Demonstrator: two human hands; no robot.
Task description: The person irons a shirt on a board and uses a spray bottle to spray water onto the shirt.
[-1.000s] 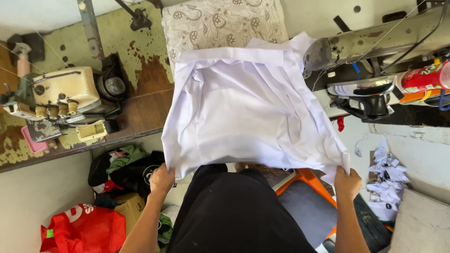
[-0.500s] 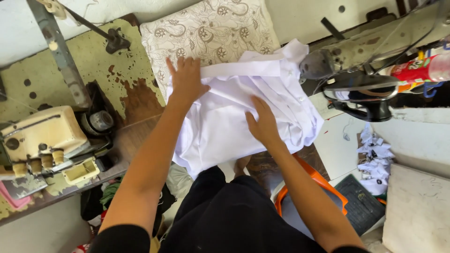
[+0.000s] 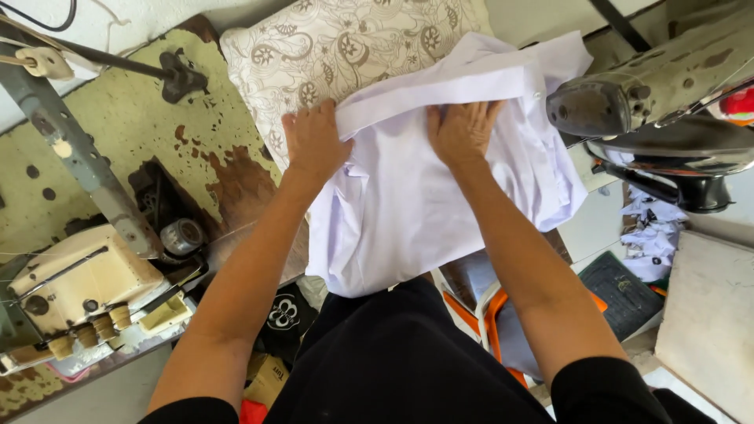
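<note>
Across the patterned cushion (image 3: pixel 345 55) at the far edge of the worn green sewing table (image 3: pixel 133 149), draped: white garment (image 3: pixel 424 204), folded band along its top running left to right, loose lower part hanging off the near edge toward the lap in black cloth (image 3: pixel 393 361). Pressed flat on that folded band, both hands, palms down and fingers spread rather than pinching: left hand (image 3: pixel 314 145) at the band's left end, partly over the cushion's edge; right hand (image 3: pixel 462 129) toward the middle, fingers pointing away. Long axis of the fold crosswise to both forearms, so neither hand clearly nearer; each already touching the cloth, a short stretch of band between them, the right end of the garment reaching on past the right hand toward the dark sewing machine head (image 3: pixel 652 102). Off to the left, well apart from the cloth, a cream overlock machine (image 3: pixel 78 290) at the table's near-left corner. Below right, an orange stool frame (image 3: pixel 495 314) and white fabric scraps (image 3: pixel 652 235) on the floor.
</note>
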